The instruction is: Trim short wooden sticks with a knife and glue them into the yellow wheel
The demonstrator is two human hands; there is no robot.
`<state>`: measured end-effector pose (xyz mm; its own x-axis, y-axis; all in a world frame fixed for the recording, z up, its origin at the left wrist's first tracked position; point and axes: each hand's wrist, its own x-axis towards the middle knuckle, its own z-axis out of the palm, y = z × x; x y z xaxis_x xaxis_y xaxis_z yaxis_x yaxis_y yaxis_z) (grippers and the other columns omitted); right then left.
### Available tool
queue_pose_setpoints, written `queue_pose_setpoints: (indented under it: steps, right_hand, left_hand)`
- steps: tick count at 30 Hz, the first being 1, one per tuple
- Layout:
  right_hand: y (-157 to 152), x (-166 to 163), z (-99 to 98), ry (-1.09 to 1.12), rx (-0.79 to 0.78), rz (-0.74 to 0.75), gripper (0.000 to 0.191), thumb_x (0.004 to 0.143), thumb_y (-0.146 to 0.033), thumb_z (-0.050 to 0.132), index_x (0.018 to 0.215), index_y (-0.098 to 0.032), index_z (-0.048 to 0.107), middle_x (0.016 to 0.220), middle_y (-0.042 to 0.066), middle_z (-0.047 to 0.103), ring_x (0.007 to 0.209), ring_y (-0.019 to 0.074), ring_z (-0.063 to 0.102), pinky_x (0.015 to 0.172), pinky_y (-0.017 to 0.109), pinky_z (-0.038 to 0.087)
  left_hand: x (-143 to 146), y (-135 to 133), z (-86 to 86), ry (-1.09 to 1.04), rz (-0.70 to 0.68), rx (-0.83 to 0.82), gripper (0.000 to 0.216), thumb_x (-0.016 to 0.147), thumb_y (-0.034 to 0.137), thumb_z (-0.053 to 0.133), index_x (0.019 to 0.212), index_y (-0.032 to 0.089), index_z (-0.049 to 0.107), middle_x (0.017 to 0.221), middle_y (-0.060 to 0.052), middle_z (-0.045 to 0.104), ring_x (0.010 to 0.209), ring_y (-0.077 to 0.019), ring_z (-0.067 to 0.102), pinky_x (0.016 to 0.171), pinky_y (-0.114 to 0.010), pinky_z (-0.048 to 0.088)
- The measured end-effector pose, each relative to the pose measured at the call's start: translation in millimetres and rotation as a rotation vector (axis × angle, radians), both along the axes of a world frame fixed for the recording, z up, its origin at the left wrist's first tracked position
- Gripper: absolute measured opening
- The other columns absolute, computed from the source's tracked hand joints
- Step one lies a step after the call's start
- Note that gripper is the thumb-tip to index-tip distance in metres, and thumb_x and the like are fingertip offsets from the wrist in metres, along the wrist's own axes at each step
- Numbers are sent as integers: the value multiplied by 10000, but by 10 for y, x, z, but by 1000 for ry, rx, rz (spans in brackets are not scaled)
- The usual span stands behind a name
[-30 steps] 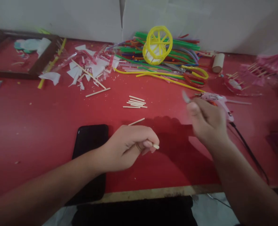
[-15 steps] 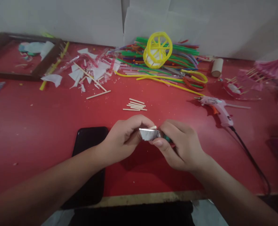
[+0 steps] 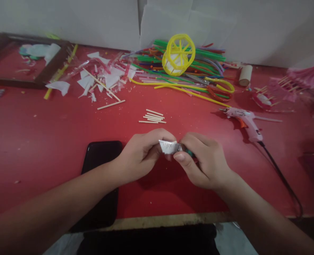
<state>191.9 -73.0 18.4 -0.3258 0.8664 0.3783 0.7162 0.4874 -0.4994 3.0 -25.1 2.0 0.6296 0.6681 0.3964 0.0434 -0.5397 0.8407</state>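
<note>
My right hand (image 3: 203, 159) is closed around the green handle of a knife with a short, wide metal blade (image 3: 169, 147). The blade points left, toward my left hand (image 3: 143, 154), whose fingers are pinched together right behind it. A thin wooden stick is held in that pinch; only a sliver of its pale end shows above the blade, and the rest is hidden. Beyond my hands a small group of short cut wooden sticks (image 3: 153, 117) lies on the red table (image 3: 53, 138).
A black phone (image 3: 101, 156) lies beside my left forearm. To the right is a pink glue gun (image 3: 245, 122) with its cord. Scissors (image 3: 220, 86), pipe cleaners (image 3: 210, 55), a yellow wheel-shaped frame (image 3: 180, 53) and paper scraps (image 3: 114, 78) lie along the back.
The blade has tilted and now covers more of the stick's end, which showed clearly before. Both hands stay in nearly the same place.
</note>
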Motion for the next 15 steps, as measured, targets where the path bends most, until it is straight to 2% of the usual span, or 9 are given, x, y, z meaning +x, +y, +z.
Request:
queue_pose_setpoints:
  steps: [11,15]
  right_hand:
    - [-2,13,-1,12,-70,23,433,970,-478,398,721,-166,565,621,-16,493,537,95,420,523,262,262]
    - [-1,6,4,20,-46,33,391,968,-458,414,714,-176,507,610,-34,449,534,86,378,519,253,258]
  left_hand:
    - [-9,-6,45,43,-5,-35,285,804,-62,430,896,150,596,765,13,657,696,-76,619,667,-158,490]
    - [-7,-8,65,51,0,-16,316,764,-73,406,886,151,592,770,12,644,691,-78,608,650,-163,480]
